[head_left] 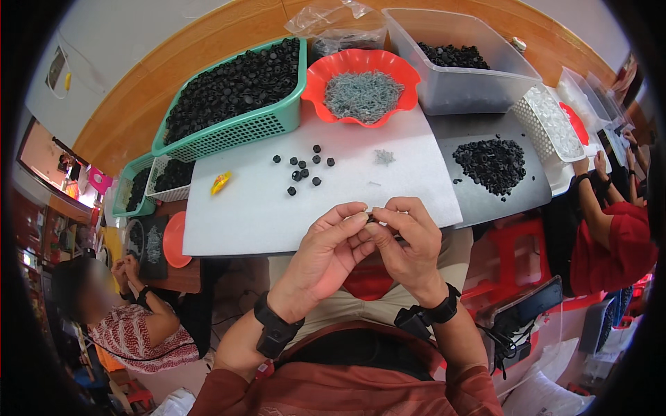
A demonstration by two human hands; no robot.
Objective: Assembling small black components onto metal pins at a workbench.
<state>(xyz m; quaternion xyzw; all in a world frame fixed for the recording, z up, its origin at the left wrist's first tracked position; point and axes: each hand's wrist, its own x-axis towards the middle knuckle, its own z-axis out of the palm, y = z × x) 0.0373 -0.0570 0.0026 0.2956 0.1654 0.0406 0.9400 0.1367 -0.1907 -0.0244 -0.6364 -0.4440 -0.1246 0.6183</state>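
Over the near edge of a white foam sheet (243, 225), my left hand (329, 249) and my right hand (411, 243) meet fingertip to fingertip. Both are closed in a pinch on one small black plastic part (372, 219), mostly covered by my fingers. Beyond them, several black knob-like parts (303, 173) lie loose on the sheet. To their right is a small pile of pale screw-like pieces (384, 157), with one single piece (374, 184) lying nearer my hands. A yellow and red wrapper (220, 183) lies on the left of the sheet.
Behind stand a green basket (232, 132) of black parts, a red scalloped bowl (409, 73) of thin grey metal pieces, and a clear bin (465, 93). Black pieces (491, 165) are heaped on a dark board at right. Other people sit at left (142, 322) and right (614, 236).
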